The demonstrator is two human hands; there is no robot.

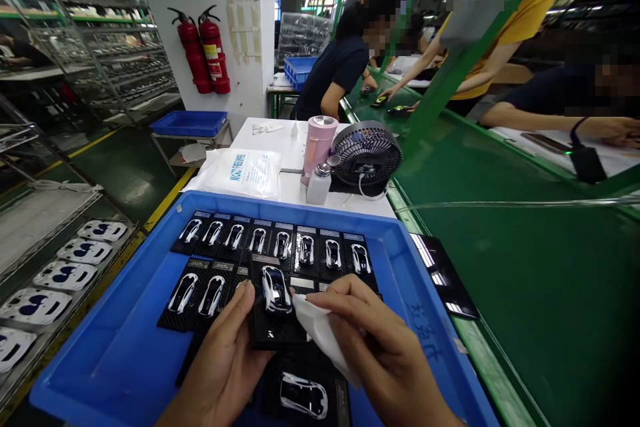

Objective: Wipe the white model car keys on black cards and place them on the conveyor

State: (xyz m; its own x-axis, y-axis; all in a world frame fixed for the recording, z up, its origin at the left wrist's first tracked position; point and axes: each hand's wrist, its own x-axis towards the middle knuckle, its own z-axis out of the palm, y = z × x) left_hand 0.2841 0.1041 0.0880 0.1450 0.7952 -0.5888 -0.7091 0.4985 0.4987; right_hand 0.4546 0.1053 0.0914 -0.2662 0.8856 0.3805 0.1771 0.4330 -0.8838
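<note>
Over a blue plastic tray, left hand grips a black card, right hand pinches a white cloth

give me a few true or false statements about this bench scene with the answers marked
The left hand holds a black carbon-pattern card bearing a white model car. True.

The right hand holds a blue brush. False: it holds a white cloth.

Two red fire extinguishers hang on a white pillar. True.

A black desk fan sits inside the blue plastic tray. False: it stands on a white table beyond the tray.
</note>
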